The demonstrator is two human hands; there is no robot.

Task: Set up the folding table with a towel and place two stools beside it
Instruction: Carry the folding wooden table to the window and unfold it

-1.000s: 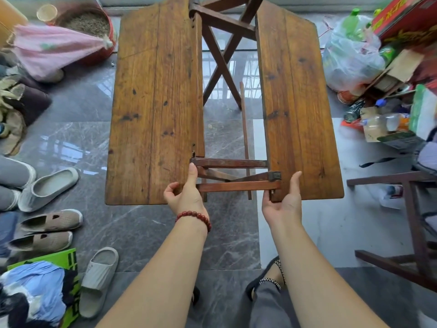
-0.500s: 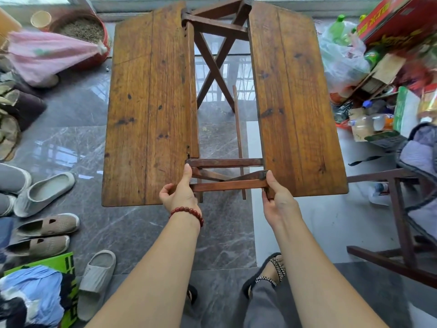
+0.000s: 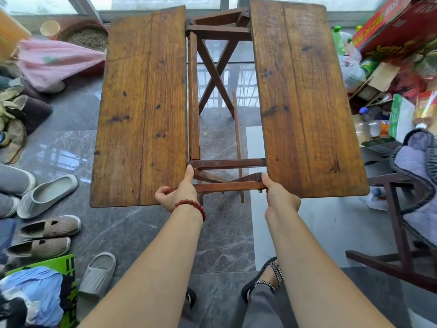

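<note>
The left grip [image 3: 179, 194], a red bead bracelet [image 3: 190, 205] at its wrist, clasps the near inner corner of the left leaf [image 3: 144, 110], thumb lying up along the edge. The right grip [image 3: 280, 197] is curled round the near end of the frame rail [image 3: 229, 186] by the right leaf [image 3: 307, 102]. The folding bench [image 3: 220, 35] stands on the grey floor [image 3: 220, 233] before the person, its leaves apart, crossed legs [image 3: 214, 74] showing in the gap. Slippers [image 3: 47, 195] lie at the left
</note>
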